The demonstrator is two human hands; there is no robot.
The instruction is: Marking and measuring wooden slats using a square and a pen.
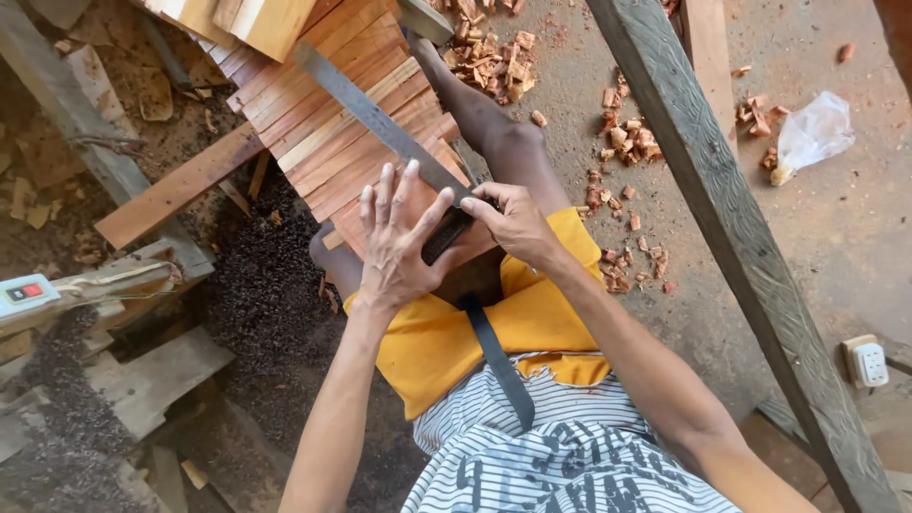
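A crumpled clear plastic bag (815, 133) lies well right of the hands, on the dusty floor. The long grey metal ruler (380, 123) runs diagonally across one stack of reddish wooden slats (332, 123). The left hand (394, 242) presses flat, fingers spread, beside it; the right hand (513, 220) pinches a small dark tool (446, 233) against the ruler's near end.

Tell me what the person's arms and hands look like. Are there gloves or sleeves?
No gloves and no sleeves show: the left hand and right hand are bare, and both forearms are uncovered all the way down the picture. No watch, ring or bracelet shows. The striped white shirt and yellow shorts sit below them.
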